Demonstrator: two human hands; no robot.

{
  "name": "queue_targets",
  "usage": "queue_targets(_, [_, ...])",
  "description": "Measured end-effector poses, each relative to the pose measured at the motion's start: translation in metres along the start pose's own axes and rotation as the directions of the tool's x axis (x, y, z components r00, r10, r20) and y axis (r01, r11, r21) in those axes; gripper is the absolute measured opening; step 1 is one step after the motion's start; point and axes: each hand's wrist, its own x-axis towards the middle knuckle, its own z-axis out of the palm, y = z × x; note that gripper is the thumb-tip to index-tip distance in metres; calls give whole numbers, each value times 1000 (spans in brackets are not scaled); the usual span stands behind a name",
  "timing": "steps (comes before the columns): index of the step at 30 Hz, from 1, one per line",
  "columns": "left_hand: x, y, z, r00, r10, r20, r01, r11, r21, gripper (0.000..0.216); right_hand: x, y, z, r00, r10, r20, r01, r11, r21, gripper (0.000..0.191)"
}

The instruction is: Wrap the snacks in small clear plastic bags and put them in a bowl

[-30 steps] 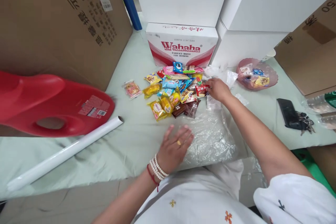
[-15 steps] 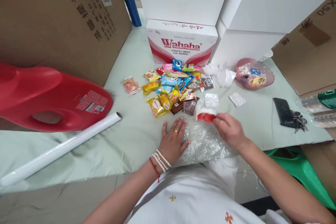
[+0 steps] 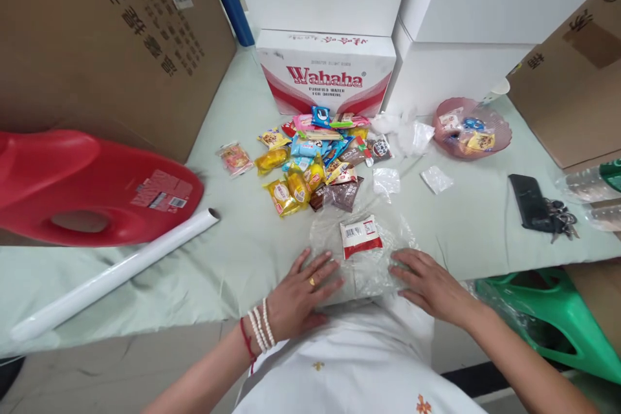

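A clear plastic bag (image 3: 373,278) lies flattened on the table near its front edge. On top of it rests a small red and white snack packet (image 3: 361,237) with a barcode facing up. My left hand (image 3: 308,288) lies with fingers spread on the bag's left side. At the bag's right side, my right hand (image 3: 429,281) is stretched out, fingers apart and holding nothing. Just beyond the bag is a heap of wrapped snacks (image 3: 310,158) in yellow, blue, brown and pink. Two small white sachets lie nearby, one sachet (image 3: 387,180) behind the bag and another sachet (image 3: 436,179) farther right.
A red plastic jug (image 3: 111,187) and a white tube (image 3: 121,272) lie at left. Behind the snacks stands a Wahaba-style water carton (image 3: 330,74). At right are a pink bowl (image 3: 502,142), a black phone (image 3: 528,200), keys (image 3: 563,217) and plastic bottles (image 3: 594,184). A green stool (image 3: 582,336) stands below.
The right hand has let go of the red and white packet, which now lies on the plastic bag. That hand has opened and come nearer me; the left hand has shifted left and closer.
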Motion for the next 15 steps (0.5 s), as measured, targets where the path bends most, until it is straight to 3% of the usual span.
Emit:
queue_targets(3, [0, -6, 2, 997, -75, 26, 77, 995, -59, 39, 4, 6, 0, 1000, -1, 23, -2, 994, 106, 20])
queue_targets(5, [4, -11, -4, 993, -117, 5, 116, 983, -139, 23, 16, 9, -11, 998, -11, 62, -2, 979, 204, 20])
queue_targets(9, [24, -25, -28, 965, -247, -87, 209, 926, -313, 28, 46, 18, -42, 996, 26, 83, -47, 961, 272, 26])
queue_targets(13, [54, -42, -39, 834, -525, -171, 469, 837, -281, 36, 74, 40, -61, 984, 158, 87, -174, 960, 217, 25])
queue_targets(15, [69, -48, -34, 759, -618, -205, 581, 785, -214, 35, 89, 51, -65, 957, 267, 117, -278, 956, 92, 23])
